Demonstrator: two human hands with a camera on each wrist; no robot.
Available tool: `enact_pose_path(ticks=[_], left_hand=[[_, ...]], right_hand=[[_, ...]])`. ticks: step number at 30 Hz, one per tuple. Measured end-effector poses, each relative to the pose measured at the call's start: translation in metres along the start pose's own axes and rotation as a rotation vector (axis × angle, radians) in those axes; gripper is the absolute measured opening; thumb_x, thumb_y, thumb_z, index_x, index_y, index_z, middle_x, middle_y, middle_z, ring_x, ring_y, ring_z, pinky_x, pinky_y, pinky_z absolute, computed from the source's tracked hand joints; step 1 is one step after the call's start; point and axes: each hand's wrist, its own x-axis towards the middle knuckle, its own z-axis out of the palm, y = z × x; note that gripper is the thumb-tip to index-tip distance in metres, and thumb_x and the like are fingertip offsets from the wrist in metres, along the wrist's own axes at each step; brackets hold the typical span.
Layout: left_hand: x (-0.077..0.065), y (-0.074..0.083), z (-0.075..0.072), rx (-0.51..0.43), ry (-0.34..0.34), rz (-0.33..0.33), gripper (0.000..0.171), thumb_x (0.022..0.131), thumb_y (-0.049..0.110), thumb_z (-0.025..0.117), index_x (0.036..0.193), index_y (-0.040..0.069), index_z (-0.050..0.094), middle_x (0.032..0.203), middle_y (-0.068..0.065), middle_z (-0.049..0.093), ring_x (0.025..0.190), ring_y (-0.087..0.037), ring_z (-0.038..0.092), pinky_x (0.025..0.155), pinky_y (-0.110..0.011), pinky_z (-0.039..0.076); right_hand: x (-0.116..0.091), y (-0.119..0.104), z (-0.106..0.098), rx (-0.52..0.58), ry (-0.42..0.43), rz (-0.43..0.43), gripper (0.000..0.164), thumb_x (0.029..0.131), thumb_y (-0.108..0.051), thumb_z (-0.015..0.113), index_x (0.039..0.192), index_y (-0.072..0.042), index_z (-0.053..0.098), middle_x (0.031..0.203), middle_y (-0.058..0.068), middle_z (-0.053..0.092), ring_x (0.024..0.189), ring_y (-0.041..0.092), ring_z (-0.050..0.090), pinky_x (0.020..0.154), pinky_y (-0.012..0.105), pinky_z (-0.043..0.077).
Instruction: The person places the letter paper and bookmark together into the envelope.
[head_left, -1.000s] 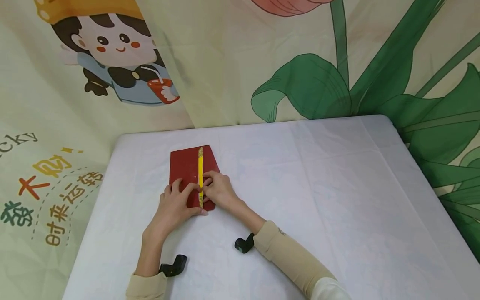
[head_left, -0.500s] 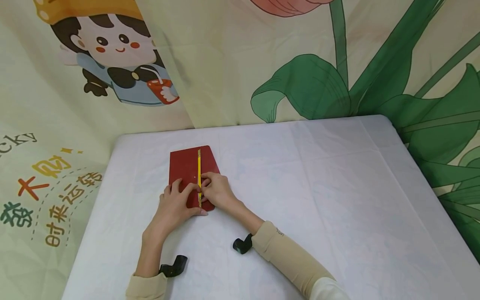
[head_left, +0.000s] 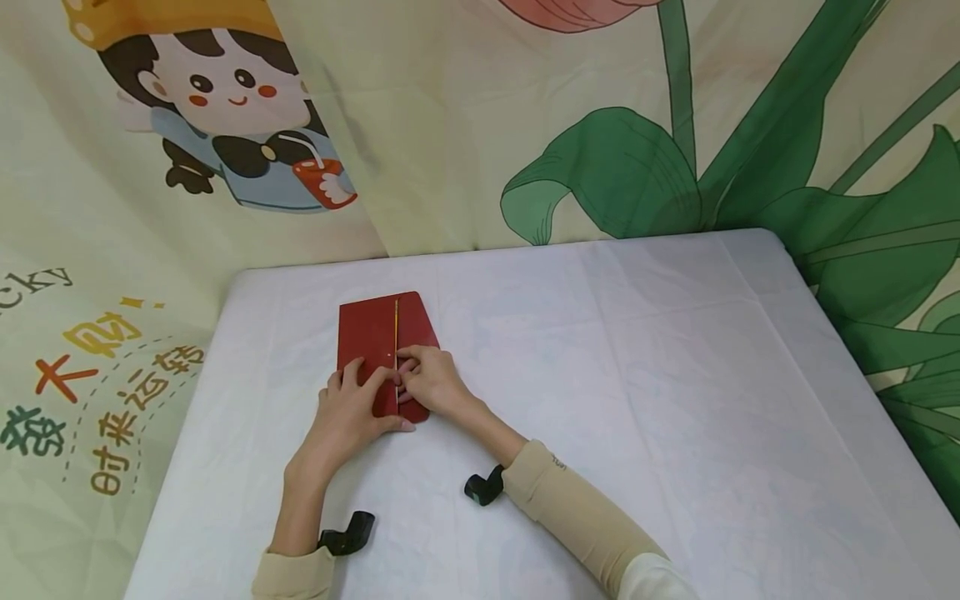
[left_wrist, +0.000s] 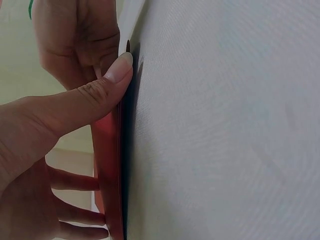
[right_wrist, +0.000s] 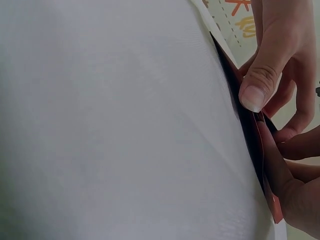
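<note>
A red paper envelope (head_left: 365,333) lies on the white-covered table with its flap (head_left: 420,321) opened out to the right. Along the mouth shows a thin yellow edge of a paper slip (head_left: 397,323), most of it hidden inside. My left hand (head_left: 348,412) holds the envelope, fingers spread on top and thumb (left_wrist: 95,97) at the near edge. From the right, my right hand (head_left: 437,382) has its curled fingers at the slip's edge, over the flap. In the right wrist view both hands meet at the envelope's mouth, the left thumb (right_wrist: 254,95) pressing its edge.
The table (head_left: 615,375) wears a white cloth. Behind it hangs a printed curtain (head_left: 450,125) with a cartoon figure and green leaves. Black camera mounts (head_left: 349,533) stick out from both wrists, near the beige sleeves (head_left: 585,508).
The yellow slip has slid left into the envelope, its visible strip shrinking to a thin line. My right hand has shifted slightly left with it; the left hand stays in place.
</note>
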Motion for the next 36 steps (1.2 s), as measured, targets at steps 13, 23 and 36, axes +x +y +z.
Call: enact_pose_path(ticks=[13, 23, 36], left_hand=[[0.001, -0.002, -0.001, 0.012, 0.002, 0.014, 0.073, 0.078, 0.039, 0.089, 0.138, 0.013, 0.056, 0.153, -0.037, 0.03, 0.137, -0.065, 0.025, 0.107, -0.078, 0.026], [0.002, -0.004, -0.002, 0.027, -0.012, 0.021, 0.076, 0.079, 0.04, 0.089, 0.141, 0.013, 0.054, 0.152, -0.038, 0.029, 0.136, -0.068, 0.024, 0.106, -0.08, 0.025], [0.004, 0.002, -0.006, 0.051, -0.008, 0.001, 0.074, 0.087, 0.032, 0.084, 0.146, 0.003, 0.05, 0.151, -0.039, 0.033, 0.135, -0.068, 0.028, 0.107, -0.079, 0.028]], right_hand=[[0.002, -0.002, -0.007, -0.437, 0.027, -0.183, 0.034, 0.099, -0.003, 0.06, 0.133, 0.001, 0.065, 0.101, 0.008, 0.071, 0.081, 0.012, 0.066, 0.071, 0.016, 0.055], [0.001, -0.005, -0.01, -0.716, -0.115, -0.325, 0.033, 0.104, -0.01, 0.055, 0.134, -0.005, 0.067, 0.152, 0.009, 0.055, 0.145, 0.023, 0.049, 0.121, 0.033, 0.037], [-0.001, -0.013, -0.011, -0.944, -0.247, -0.273, 0.039, 0.106, -0.017, 0.055, 0.144, -0.008, 0.059, 0.159, 0.009, 0.047, 0.151, 0.026, 0.04, 0.123, 0.034, 0.033]])
